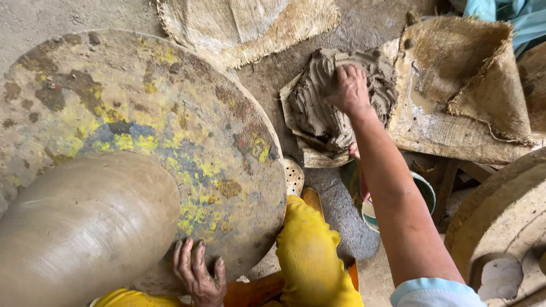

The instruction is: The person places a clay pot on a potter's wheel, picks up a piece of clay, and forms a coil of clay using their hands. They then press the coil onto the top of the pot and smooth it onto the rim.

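Left hand (199, 276): fingers spread, palm down, resting flat on the near edge of the round wheel disc (170, 113), just beside the base of the clay pot (79, 227). It clamps nothing.

Right hand (350, 88): arm extended forward, fingers curled and pressed into the lump of wet grey clay (324, 99). Whether the fingers have closed around a portion of clay cannot be told.

Near zone: the clay pot, smooth and brown, lies on the left part of the disc. Yellow trousers (310, 256) cover the person's legs below the disc edge.

Middle zone: the disc surface is mottled with yellow and blue paint patches. A bucket (424, 196) stands under the right forearm, partly hidden.

Far zone: the clay lump sits on a burlap sack (307, 150), right of the disc. 2 further burlap pieces lie nearby: 1 at top centre (244, 25), 1 folded at the right (472, 85). A second round disc (500, 222) occupies the lower right corner.
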